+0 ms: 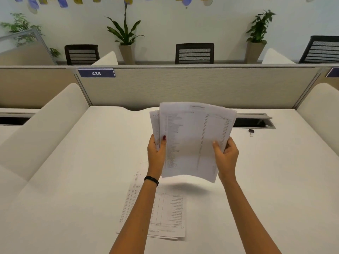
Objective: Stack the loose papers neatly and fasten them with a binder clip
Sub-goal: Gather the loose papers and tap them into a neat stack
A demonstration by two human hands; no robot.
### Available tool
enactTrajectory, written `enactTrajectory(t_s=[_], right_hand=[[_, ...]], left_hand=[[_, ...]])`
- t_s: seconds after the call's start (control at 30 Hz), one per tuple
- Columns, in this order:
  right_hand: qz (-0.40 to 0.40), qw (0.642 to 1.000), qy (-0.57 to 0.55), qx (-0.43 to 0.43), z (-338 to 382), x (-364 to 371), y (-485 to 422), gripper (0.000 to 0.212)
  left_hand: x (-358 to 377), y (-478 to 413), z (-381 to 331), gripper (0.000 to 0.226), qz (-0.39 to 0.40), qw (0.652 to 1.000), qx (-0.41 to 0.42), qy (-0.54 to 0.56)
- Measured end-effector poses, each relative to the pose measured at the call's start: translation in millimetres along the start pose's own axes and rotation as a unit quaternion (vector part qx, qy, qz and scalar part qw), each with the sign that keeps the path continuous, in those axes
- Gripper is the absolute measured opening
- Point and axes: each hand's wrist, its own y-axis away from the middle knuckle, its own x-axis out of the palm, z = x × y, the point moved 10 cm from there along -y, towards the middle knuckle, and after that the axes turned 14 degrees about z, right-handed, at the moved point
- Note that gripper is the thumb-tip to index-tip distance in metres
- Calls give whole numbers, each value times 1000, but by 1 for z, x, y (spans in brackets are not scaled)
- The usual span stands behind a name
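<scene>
Roughly halfway: some sheets (165, 213) are left flat on the desk (73, 180), just below the held papers (192, 140). Held papers are pinched by left hand (156, 153) & right hand (226, 154), edges not lined up yet. Binder clip (251, 131) is seen to their right, unused. Fingers behind are hidden; print can't be read.

we see a white desk (73, 180) with an open cable slot (253, 123) along its back edge, toward the right corner. behind that edge stands a grey partition (183, 87) bearing a blue plate (96, 73) marked 436. beyond it, a dark chair (194, 53) and a potted plant (126, 33).
</scene>
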Motion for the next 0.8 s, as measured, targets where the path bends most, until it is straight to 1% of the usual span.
enactTrajectory(t_s=[0.07, 0.2, 0.4, 0.53, 0.67, 0.73, 0.8], right_hand=[[19, 1000, 17, -5, 4, 1, -3, 24], [46, 998, 28, 16, -3, 4, -1, 23], [60, 997, 29, 49, -16, 6, 4, 9], [48, 998, 24, 35, -7, 2, 4, 7], [42, 999, 18, 24, 0, -3, 3, 8], [53, 998, 18, 38, -6, -2, 3, 12], [71, 996, 23, 57, -15, -1, 5, 14]], left_hand=[[3, 1, 1, 28, 4, 1000, -5, 6], [16, 6, 7, 26, 37, 999, -11, 11], [25, 12, 10, 27, 28, 999, -32, 21], [26, 11, 0, 38, 17, 1000, -20, 12], [24, 10, -10, 30, 8, 1000, 0, 19], [23, 10, -5, 26, 10, 1000, -8, 17], [23, 11, 5, 28, 12, 999, -30, 13]])
